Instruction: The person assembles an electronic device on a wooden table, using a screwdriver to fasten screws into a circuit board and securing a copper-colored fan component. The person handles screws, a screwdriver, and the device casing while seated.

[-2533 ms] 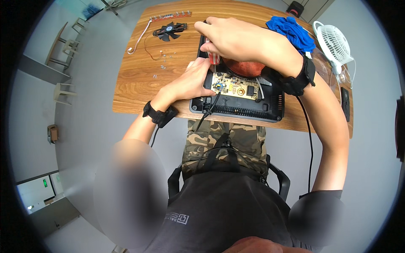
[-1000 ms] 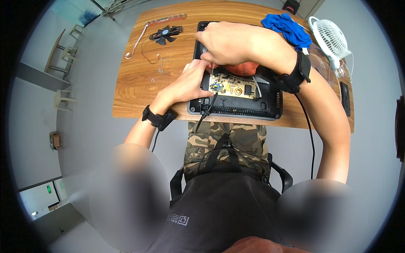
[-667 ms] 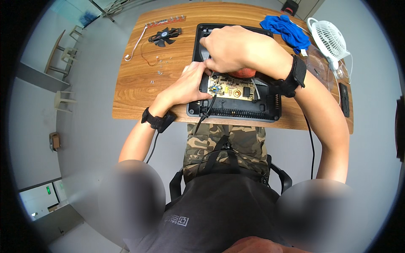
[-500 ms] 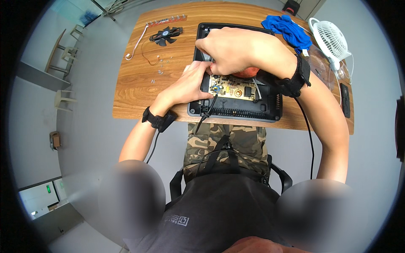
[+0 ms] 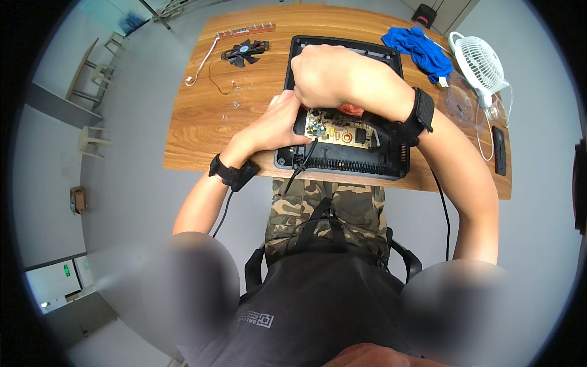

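Observation:
An opened induction cooker base [image 5: 342, 166], a black plastic shell, lies at the table's near edge. Inside it show a tan circuit board [image 5: 333, 130] with small parts and a sliver of a copper coil [image 5: 351, 110]. My left hand [image 5: 275, 125] lies over the left rim, thumb stretched toward the board and apart from the fingers, whose tips vanish under my right hand. Curled into a fist, my right hand [image 5: 327, 73] is over the far left of the shell; what its fingers grip is hidden. A black power cord [image 5: 298, 166] leaves the near side.
On the wooden table [image 5: 189, 144], left, are a black fan [image 5: 246, 52], a red strip board [image 5: 247, 30] and several small screws [image 5: 236, 104]. At right are a blue cloth [image 5: 422, 52], a white fan [image 5: 480, 64] and a dark bar-shaped thing [image 5: 500, 150].
My right wrist has swung a little to the left, with the fist turned and still over the shell's far left. The left hand keeps nearly the same place.

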Available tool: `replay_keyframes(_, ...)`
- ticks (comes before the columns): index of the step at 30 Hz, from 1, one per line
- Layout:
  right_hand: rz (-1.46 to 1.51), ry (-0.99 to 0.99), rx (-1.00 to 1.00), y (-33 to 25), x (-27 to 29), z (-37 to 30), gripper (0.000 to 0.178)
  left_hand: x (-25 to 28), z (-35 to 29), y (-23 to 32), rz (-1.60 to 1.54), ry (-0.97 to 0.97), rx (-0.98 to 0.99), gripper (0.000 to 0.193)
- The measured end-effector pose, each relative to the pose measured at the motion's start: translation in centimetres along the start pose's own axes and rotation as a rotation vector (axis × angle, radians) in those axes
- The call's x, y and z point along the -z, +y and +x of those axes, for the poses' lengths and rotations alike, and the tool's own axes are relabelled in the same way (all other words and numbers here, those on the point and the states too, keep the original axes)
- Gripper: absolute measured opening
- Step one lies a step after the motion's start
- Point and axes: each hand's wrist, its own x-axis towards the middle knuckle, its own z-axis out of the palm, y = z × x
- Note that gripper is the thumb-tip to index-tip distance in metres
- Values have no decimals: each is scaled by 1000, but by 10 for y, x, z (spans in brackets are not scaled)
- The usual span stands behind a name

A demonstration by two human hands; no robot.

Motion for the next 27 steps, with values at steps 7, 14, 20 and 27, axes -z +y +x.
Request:
replay_keyframes(7, 27, -26, -25, -1, 0, -8, 30, -3, 0, -4, 6, 40, -33, 79)
replay_keyframes(14, 46, -212, -78, 29, -19, -16, 39, 8, 0, 5, -32, -79, 21, 86)
replay_keyframes(20, 43, -187, -68, 28, -4, -40, 35, 10, -1, 5, -20, -94, 18, 89)
replay_keyframes(27, 135, -2, -26, 37, -41, -57, 48, 8, -2, 3, -8, -90, 31, 91)
